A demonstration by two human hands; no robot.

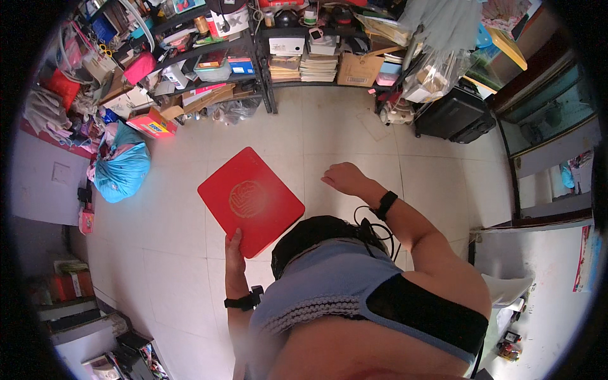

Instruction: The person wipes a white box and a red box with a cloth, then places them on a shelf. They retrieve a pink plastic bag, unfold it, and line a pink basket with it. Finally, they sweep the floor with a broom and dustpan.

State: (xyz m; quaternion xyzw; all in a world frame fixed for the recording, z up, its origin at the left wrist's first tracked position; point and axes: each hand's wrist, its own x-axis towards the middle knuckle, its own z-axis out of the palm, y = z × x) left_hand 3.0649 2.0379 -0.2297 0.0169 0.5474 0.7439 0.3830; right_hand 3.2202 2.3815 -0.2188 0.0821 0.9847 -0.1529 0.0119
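A flat red square box (251,202) with a round gold emblem is held out before my body, over the tiled floor. My left hand (235,247) grips it by its near corner, the thumb lying on top and the other fingers hidden beneath. To the right of the box, apart from it, my right hand (343,178) hangs in the air with its fingers curled in and nothing visible in it. Each wrist wears a black band. A black cable (392,242) loops beside my waist.
Black metal shelves (263,61) hold papers, boxes and bags ahead. A tied blue bag (122,166) stands on the floor at left, near a red-orange carton (153,124). A black suitcase (453,114) lies at right by a glass-paned door (551,109). More shelving stands at lower left.
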